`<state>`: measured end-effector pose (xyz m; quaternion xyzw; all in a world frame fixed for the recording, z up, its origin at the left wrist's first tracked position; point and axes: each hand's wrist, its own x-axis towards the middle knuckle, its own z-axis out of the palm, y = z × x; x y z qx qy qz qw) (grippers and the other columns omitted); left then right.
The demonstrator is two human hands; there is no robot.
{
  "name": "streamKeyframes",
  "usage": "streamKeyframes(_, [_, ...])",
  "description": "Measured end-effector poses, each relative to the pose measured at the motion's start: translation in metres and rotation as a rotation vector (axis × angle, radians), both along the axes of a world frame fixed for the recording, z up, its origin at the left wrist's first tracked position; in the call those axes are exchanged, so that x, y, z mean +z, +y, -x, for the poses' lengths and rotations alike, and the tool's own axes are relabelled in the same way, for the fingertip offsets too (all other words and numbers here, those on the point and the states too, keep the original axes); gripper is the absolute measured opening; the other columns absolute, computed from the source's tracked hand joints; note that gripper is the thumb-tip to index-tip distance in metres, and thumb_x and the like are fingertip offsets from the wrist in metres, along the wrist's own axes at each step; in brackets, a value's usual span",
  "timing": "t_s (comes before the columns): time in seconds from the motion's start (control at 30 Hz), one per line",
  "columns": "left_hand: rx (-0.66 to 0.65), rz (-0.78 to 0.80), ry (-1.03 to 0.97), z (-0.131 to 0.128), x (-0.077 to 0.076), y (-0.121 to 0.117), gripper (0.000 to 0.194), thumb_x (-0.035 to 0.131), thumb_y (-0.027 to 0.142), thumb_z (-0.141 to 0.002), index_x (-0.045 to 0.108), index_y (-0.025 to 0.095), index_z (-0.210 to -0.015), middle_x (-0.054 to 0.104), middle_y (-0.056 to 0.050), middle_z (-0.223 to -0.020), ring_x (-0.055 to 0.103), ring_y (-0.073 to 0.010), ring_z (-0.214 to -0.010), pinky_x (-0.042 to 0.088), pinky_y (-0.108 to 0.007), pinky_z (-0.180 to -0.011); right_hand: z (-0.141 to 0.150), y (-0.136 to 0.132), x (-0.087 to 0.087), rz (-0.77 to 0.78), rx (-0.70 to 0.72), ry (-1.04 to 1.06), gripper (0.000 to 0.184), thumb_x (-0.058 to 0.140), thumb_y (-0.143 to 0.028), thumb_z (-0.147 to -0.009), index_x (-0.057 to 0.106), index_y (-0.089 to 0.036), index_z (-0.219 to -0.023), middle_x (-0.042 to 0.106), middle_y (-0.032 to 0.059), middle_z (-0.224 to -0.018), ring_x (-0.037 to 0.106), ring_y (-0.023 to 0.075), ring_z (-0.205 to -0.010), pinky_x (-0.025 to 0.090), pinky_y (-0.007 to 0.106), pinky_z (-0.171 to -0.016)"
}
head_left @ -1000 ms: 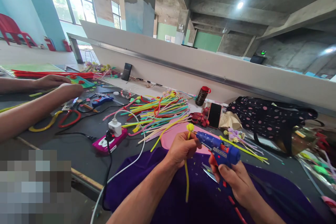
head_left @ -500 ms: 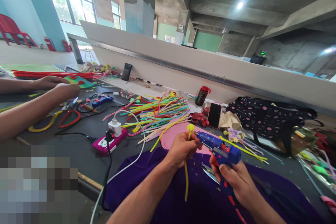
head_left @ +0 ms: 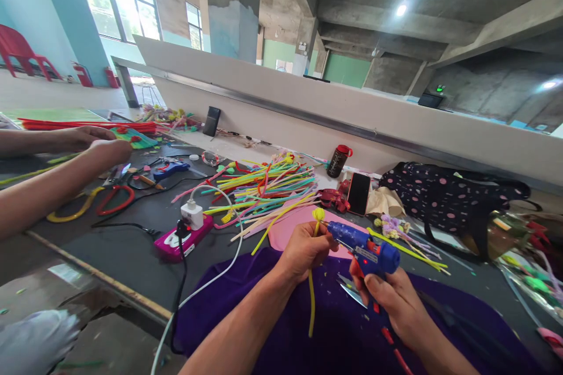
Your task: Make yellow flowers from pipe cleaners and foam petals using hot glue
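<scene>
My left hand [head_left: 303,249] is closed on a yellow pipe cleaner [head_left: 312,290] with a small curled knob at its top; the stem hangs down over a purple cloth [head_left: 272,316]. My right hand [head_left: 396,299] grips a blue glue gun [head_left: 365,246], its nozzle touching the pipe cleaner just under the knob. Scissors [head_left: 349,288] lie on the cloth under my right hand.
A heap of coloured pipe cleaners [head_left: 259,187] lies beyond my hands, with a pink power strip [head_left: 182,237] and cables to the left. A phone [head_left: 359,192], a dark bottle [head_left: 338,160] and a dotted bag [head_left: 444,199] are at the right. Another person's arms [head_left: 57,179] reach over the table's left.
My hands, the glue gun and the pipe cleaner have barely shifted. The other person's hands have moved slightly on the left.
</scene>
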<state>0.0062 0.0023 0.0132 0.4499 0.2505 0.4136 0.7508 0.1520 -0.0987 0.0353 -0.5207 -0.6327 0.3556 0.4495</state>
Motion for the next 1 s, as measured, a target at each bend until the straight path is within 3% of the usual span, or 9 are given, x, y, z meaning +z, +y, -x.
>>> streamKeyframes(0.17, [-0.003,-0.008,-0.003,0.0,0.001,0.0,0.017,0.067,0.024,-0.058,0.054,0.013,-0.057,0.034,0.009,-0.034,0.021,-0.0009,-0.028,0.009,-0.018,-0.033,0.0,-0.002,-0.003,0.023,0.045,0.019,0.036,0.046,-0.046,-0.082,0.06,-0.013,-0.083,0.049,0.0,-0.054,0.046,0.0125,-0.049,0.036,0.025,-0.048])
streamKeyframes(0.37, [-0.003,0.035,-0.044,0.003,0.006,0.002,0.015,0.066,0.021,-0.059,0.054,0.012,-0.059,0.049,0.005,-0.044,0.025,0.0002,-0.029,0.01,-0.016,-0.031,-0.007,-0.002,-0.006,-0.124,-0.045,0.094,0.035,0.049,-0.047,-0.08,0.057,-0.016,-0.093,0.06,0.0063,-0.076,0.054,0.0173,-0.063,0.043,0.029,-0.057])
streamKeyframes(0.43, [0.003,0.063,-0.084,0.009,0.008,0.006,0.016,0.066,0.021,-0.06,0.053,0.012,-0.061,0.053,0.003,-0.048,0.026,0.0007,-0.03,0.009,-0.015,-0.031,-0.011,0.004,-0.004,-0.2,-0.109,-0.072,0.031,0.051,-0.045,-0.079,0.056,-0.017,-0.092,0.06,0.0066,-0.08,0.056,0.0192,-0.069,0.044,0.031,-0.062])
streamKeyframes(0.57, [0.024,0.09,-0.244,0.024,0.014,0.014,0.017,0.065,0.02,-0.063,0.051,0.011,-0.062,0.053,0.003,-0.053,0.023,0.0027,-0.031,0.009,-0.012,-0.03,-0.013,0.022,-0.006,-0.261,-0.197,-0.611,0.025,0.058,-0.038,-0.075,0.054,-0.019,-0.091,0.058,0.0046,-0.08,0.055,0.0194,-0.069,0.041,0.03,-0.062])
streamKeyframes(0.67, [-0.015,0.114,-0.282,0.029,0.015,0.015,0.016,0.065,0.019,-0.064,0.052,0.011,-0.063,0.052,0.004,-0.053,0.024,0.0031,-0.032,0.01,-0.01,-0.029,-0.005,0.033,-0.024,-0.205,-0.155,-0.882,0.027,0.059,-0.037,-0.074,0.054,-0.019,-0.093,0.057,0.0054,-0.086,0.056,0.0216,-0.076,0.041,0.03,-0.065])
streamKeyframes(0.8, [-0.162,0.153,-0.203,0.023,0.01,0.007,0.015,0.065,0.019,-0.065,0.052,0.011,-0.063,0.053,0.003,-0.053,0.027,0.0022,-0.031,0.012,-0.01,-0.028,0.002,0.043,-0.049,-0.089,-0.072,-1.042,0.028,0.061,-0.04,-0.072,0.057,-0.019,-0.089,0.058,0.0047,-0.087,0.058,0.0196,-0.071,0.04,0.028,-0.061])
streamKeyframes(0.9, [-0.257,0.19,-0.14,0.015,0.003,-0.001,0.016,0.066,0.019,-0.066,0.053,0.011,-0.062,0.056,0.001,-0.053,0.028,0.0018,-0.03,0.011,-0.011,-0.028,-0.006,0.046,-0.044,-0.119,-0.009,-0.975,0.026,0.059,-0.042,-0.075,0.059,-0.02,-0.088,0.058,0.0041,-0.086,0.058,0.0183,-0.072,0.041,0.027,-0.062])
streamKeyframes(1.0, [-0.318,0.23,-0.095,0.009,-0.001,-0.006,0.016,0.066,0.02,-0.066,0.053,0.011,-0.062,0.057,0.0,-0.053,0.029,0.0014,-0.03,0.009,-0.012,-0.029,-0.018,0.044,-0.025,-0.279,-0.056,-0.625,0.019,0.054,-0.034,-0.082,0.058,-0.02,-0.092,0.059,0.0031,-0.082,0.057,0.0149,-0.07,0.043,0.025,-0.062])
